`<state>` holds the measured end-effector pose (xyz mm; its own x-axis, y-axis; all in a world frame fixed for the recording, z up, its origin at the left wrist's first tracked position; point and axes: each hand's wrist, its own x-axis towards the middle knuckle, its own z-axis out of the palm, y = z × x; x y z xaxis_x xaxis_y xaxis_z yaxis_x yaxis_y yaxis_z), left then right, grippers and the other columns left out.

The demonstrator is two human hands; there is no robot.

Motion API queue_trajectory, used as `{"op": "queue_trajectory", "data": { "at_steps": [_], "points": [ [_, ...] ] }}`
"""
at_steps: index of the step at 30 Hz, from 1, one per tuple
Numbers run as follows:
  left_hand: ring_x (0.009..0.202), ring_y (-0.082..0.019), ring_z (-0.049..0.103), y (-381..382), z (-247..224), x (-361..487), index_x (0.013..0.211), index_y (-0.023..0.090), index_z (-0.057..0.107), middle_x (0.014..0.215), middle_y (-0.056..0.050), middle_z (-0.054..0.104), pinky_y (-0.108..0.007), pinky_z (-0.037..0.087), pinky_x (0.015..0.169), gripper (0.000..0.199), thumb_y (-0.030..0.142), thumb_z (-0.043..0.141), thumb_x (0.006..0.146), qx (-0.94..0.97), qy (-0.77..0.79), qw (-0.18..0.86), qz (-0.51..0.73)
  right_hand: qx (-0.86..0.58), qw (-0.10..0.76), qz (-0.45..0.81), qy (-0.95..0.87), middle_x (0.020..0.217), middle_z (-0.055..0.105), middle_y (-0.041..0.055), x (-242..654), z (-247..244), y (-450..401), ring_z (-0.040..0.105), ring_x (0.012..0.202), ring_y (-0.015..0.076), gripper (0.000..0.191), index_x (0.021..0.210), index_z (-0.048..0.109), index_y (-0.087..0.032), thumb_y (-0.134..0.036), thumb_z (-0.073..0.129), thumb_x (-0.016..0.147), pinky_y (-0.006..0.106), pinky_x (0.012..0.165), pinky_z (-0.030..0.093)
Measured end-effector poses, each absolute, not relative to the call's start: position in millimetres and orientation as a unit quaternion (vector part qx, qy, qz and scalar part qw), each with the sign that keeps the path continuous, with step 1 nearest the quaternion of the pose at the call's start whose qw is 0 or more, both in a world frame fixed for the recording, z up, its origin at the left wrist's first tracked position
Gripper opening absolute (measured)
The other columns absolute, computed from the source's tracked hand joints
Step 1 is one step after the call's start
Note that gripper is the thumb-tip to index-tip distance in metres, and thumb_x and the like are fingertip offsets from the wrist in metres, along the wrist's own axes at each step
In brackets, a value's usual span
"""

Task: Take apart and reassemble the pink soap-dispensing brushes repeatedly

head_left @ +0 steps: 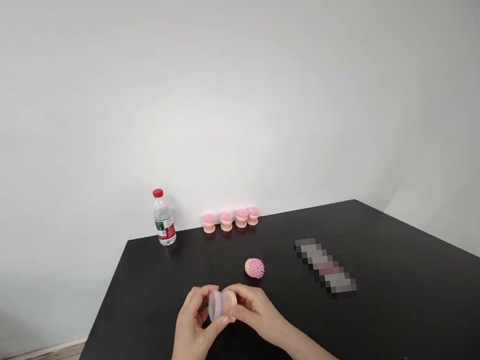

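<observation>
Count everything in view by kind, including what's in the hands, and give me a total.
Pink-bristled brushes: 5
Plastic water bottle: 1
Clear plastic case: 1
Blurred item: 1, kind cannot be told
Total: 8

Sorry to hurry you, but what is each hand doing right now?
Left hand: closed, holding a small clear plastic container.
Right hand: closed, holding the same small clear plastic container.

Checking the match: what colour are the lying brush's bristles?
The bristles are pink, shown best in the head view.
</observation>
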<state>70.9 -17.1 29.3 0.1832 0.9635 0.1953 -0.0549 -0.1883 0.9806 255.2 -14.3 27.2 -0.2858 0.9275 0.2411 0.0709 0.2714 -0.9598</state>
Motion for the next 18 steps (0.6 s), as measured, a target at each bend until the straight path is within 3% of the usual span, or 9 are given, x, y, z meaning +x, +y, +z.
{"op": "queue_trajectory", "data": {
  "at_steps": [5,10,12,15,18],
  "points": [
    [0.077,-0.021,0.062,-14.3,31.2,69.6,0.093,0.025,0.077,0.083,-0.002,0.062,-0.03,0.054,0.068,0.032,0.035,0.087,0.064,0.578,0.426,0.48,0.504,-0.378,0.462,0.455,-0.661,0.077,0.067,0.0009,251.9,22.8,-16.0,0.066,0.068,0.0177,0.03,0.093,0.073,-0.02,-0.049,0.07,0.086,0.027,0.063,0.053],
    [0.073,-0.017,0.058,-12.1,29.8,69.8,0.088,0.022,0.077,0.077,0.0,0.064,-0.025,0.049,0.065,0.036,0.035,0.092,0.057,0.52,0.423,0.536,0.513,-0.39,0.476,0.387,-0.687,0.089,0.069,0.0028,252.2,15.1,-16.1,0.065,0.073,0.0198,0.041,0.104,0.069,-0.023,-0.048,0.083,0.074,0.032,0.068,0.056],
    [0.071,-0.016,0.057,-12.6,28.3,71.5,0.086,0.02,0.075,0.075,-0.001,0.064,-0.025,0.048,0.065,0.037,0.042,0.089,0.061,0.499,0.422,0.562,0.507,-0.377,0.486,0.298,-0.73,0.098,0.068,0.0053,254.0,15.3,-17.0,0.066,0.083,0.0231,0.042,0.108,0.066,-0.025,-0.044,0.083,0.075,0.037,0.077,0.057],
    [0.06,-0.014,0.053,-14.3,27.7,74.2,0.076,0.016,0.07,0.068,-0.001,0.061,-0.027,0.048,0.058,0.042,0.058,0.074,0.076,0.46,0.418,0.608,0.495,-0.31,0.481,0.172,-0.802,0.108,0.064,0.0081,256.4,18.6,-19.2,0.062,0.098,0.0261,0.029,0.115,0.061,-0.027,-0.025,0.07,0.088,0.043,0.087,0.055],
    [0.059,-0.012,0.051,-15.3,30.4,74.3,0.073,0.016,0.066,0.068,0.0,0.058,-0.026,0.047,0.055,0.045,0.06,0.071,0.079,0.441,0.41,0.627,0.494,-0.281,0.476,0.148,-0.82,0.11,0.062,0.0076,256.9,21.7,-20.7,0.061,0.1,0.0259,0.033,0.117,0.059,-0.029,-0.015,0.067,0.088,0.043,0.088,0.055]
  ]
}}
